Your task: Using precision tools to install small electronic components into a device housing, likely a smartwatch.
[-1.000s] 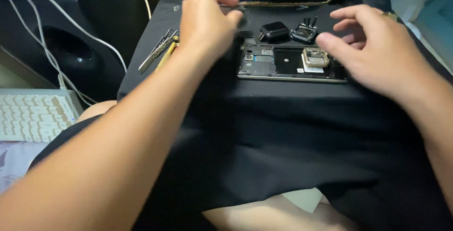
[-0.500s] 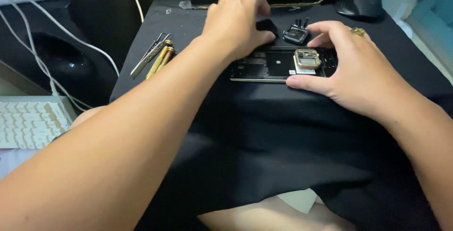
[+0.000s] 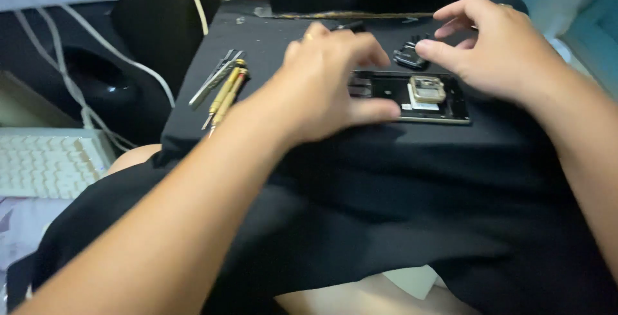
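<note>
Phone: opened phone (image 3: 412,98) lies between both hands on the black-clothed worktop (image 3: 399,186)
Left hand (image 3: 328,89): fingers spread, thumb pressing its near-left edge
Right hand (image 3: 499,47): open, hovering above its far-right end
Screwdrivers (image 3: 222,89): left of left hand

A single head-worn camera looks forward and down from the person's own eye line, close over the black-draped bench (image 3: 412,180). Both forearms enter from the bottom edge and reach away from the lens. The opened phone (image 3: 412,96) sits just above frame centre; a keyboard (image 3: 45,160) lies at the left edge.
</note>
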